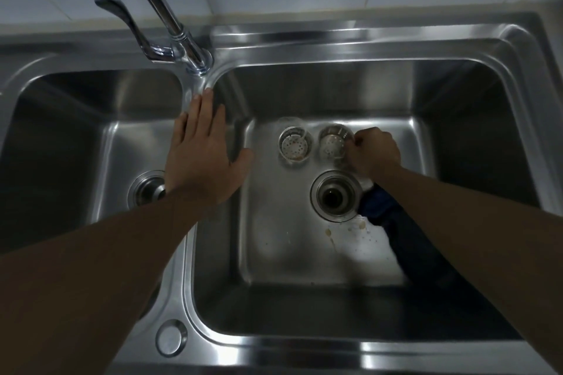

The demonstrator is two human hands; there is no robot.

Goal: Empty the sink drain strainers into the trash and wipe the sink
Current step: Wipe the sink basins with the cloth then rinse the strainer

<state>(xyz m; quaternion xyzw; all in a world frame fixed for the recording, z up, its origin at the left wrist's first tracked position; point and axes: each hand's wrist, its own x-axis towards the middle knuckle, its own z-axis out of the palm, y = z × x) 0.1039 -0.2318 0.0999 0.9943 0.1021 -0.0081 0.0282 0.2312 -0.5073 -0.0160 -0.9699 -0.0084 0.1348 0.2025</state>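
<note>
Double steel sink (304, 341), the right basin dull and spotted, brownish flecks and a pale wet patch near its open drain hole (336, 195). Two small perforated strainers stand side by side on the basin floor just behind that drain: left strainer (295, 146) alone, right strainer (332, 143) pinched at its rim by the right hand (376, 154), fingers curled closed on it. Left hand (204, 149) lies flat and spread open on the divider between basins. Something dark blue (380, 207) lies under the right forearm.

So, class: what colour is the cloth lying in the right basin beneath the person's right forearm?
Dark blue cloth, seen in the head view.
</note>
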